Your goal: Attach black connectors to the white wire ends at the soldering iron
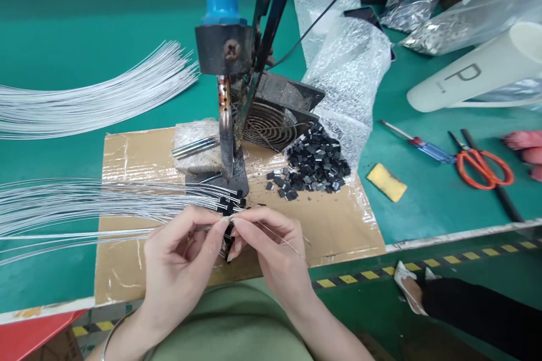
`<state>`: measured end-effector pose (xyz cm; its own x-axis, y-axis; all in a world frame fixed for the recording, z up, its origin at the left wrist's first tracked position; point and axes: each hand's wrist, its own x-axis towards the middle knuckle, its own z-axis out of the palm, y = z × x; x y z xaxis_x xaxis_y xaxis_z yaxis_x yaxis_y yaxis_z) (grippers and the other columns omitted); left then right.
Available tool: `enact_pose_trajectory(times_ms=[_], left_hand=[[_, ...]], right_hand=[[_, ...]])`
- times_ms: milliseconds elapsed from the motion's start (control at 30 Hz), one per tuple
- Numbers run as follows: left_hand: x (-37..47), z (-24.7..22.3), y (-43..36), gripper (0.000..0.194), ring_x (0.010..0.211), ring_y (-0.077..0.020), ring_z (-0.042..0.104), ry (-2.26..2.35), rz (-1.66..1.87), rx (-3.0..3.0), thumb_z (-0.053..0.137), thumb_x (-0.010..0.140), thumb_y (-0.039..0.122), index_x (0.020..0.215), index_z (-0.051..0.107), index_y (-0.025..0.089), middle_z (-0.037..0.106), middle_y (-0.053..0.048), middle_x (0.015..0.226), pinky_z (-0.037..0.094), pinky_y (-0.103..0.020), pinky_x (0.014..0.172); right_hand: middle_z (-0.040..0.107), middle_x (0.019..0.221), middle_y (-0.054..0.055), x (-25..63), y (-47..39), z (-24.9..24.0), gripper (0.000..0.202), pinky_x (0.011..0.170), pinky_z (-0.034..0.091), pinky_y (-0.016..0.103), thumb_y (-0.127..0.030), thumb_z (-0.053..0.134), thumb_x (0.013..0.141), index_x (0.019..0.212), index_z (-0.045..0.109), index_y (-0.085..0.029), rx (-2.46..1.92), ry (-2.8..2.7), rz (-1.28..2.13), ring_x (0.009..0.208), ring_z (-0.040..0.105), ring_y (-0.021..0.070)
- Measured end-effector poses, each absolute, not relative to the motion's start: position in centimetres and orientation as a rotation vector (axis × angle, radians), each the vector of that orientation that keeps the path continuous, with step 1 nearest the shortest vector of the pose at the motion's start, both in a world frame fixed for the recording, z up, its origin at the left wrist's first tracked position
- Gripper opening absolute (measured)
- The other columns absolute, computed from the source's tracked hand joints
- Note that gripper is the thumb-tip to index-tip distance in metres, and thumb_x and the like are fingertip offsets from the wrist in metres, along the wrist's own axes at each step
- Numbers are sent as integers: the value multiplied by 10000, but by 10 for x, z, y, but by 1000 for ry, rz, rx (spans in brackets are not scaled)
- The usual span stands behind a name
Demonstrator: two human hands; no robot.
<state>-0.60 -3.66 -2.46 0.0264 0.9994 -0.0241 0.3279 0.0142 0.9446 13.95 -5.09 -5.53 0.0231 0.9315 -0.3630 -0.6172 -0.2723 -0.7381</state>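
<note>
My left hand is clamped on a thin wire, thumb and forefinger pressed together. My right hand has its grip closed at the same spot, pinching a fine strand that trails off to the right. The two sets of fingertips meet; the join between them is too small to make out. Small black connectors sit right beside my fingers, on the ends of silvery wires that run out to the left. Under all this lies a cardboard sheet on the green counter. Just beyond my hands, the soldering iron points down in its holder, near some metal rods on a wrapped block. To the right is a heap of loose black pieces, with a yellow sponge and orange-handled scissors farther right. Behind the iron stands a grimy fan; beyond the heap, crumpled bubble wrap. A second bundle of white wires lies at the far left.
</note>
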Motion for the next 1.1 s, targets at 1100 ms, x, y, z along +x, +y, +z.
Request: enact_pose_trajectory(times_ms=[1100], left_hand=[[-5,-27,-39,83,621,-113,606,1492,948,1592,717,965,189,898,754,223,712,7,754,455,-222,549]], right_hand=[[738,655,-7,147,-47,-48,159,505,629,228,-361,913,792,800,870,-208,-1033,-346,1683,469,653,108]])
